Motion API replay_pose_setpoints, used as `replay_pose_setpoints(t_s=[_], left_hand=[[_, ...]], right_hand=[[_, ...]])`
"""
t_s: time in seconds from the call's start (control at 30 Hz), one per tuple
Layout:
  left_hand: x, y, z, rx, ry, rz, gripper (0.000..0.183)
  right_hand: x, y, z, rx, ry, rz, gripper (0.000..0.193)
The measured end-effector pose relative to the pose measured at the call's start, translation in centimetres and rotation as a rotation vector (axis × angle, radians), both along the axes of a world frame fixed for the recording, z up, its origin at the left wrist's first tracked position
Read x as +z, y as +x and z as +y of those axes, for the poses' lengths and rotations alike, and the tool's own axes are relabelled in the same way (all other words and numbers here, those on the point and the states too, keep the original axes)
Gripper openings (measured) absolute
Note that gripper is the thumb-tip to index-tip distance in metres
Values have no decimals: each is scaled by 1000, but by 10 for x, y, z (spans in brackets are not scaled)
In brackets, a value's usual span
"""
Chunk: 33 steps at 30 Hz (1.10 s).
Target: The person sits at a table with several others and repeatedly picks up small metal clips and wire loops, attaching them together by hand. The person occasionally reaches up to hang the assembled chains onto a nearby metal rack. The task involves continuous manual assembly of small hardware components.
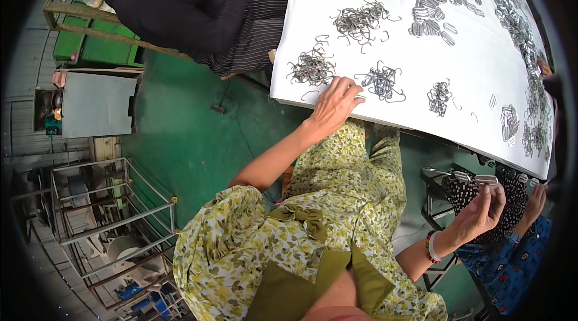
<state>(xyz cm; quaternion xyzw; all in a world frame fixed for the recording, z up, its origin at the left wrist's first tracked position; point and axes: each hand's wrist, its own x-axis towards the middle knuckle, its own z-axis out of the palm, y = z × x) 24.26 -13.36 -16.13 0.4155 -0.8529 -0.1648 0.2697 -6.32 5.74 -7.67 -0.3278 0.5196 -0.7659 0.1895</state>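
Observation:
At the near edge of the white-topped table point(415, 74), my left hand point(335, 103) rests with bent fingers and the thumb close to them. It lies between a pile of brownish wire hooks point(312, 68) and a pile of darker hooks point(383, 81); whatever its fingertips hold is too small to make out. My right hand point(489, 211), a bracelet at its wrist, is raised beyond the table's front edge. Its thumb and fingers pinch a silver metal slide buckle point(486, 181). Other metal pieces point(461, 176) show beside that buckle; whether they are joined is unclear.
Hook piles point(360, 21) and loose slide buckles point(428, 11) cover parts of the table. A co-worker in black point(180, 11) sits at the left; another's hand point(532, 205) is close on the right. A metal rack frame point(120, 200) stands at lower left on the green floor point(186, 134).

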Motion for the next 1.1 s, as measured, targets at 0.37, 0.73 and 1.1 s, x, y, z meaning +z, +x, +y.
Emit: replay_pose_setpoints(t_s=[0.37,0.73,1.1], left_hand=[[5,50,-20,33,-228,-65,24],[7,98,-38,-57,-121,20,13],[-2,11,-134,218,-86,-166,16]], right_hand=[[6,10,-14,-11,-47,-35,23],[8,22,-20,-34,18,-58,25],[5,37,-46,-41,162,-78,21]])
